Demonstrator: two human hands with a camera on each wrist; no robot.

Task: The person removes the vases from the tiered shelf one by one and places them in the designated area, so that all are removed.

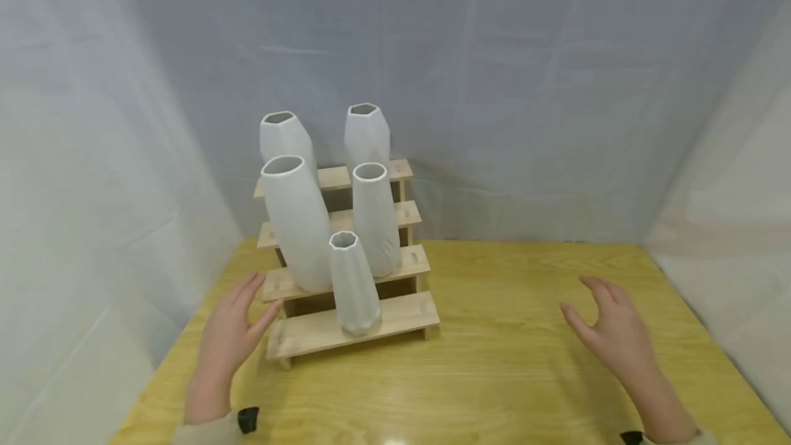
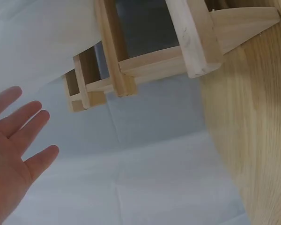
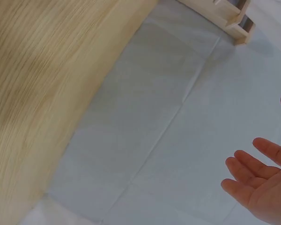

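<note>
My left hand (image 1: 228,328) hovers beside the left end of a stepped wooden rack (image 1: 318,334), fingers spread and holding nothing. Over the right part of the table, well apart from the rack, my right hand (image 1: 614,328) is held with thumb and fingers apart, also bare. A small ribbed white vase (image 1: 355,287) stands on the lowest step. On the step above are a wide white vase (image 1: 296,225) at left and a slimmer white vase (image 1: 375,225) at right. Two faceted vases stand on the top step, a left one (image 1: 284,139) and a right one (image 1: 367,136), their lower parts partly hidden.
The rack stands on a yellowish wooden table (image 1: 494,376), left of its middle. A pale grey cloth (image 1: 525,101) hangs behind the table, and white cloth sides (image 1: 80,191) close it in at left and right.
</note>
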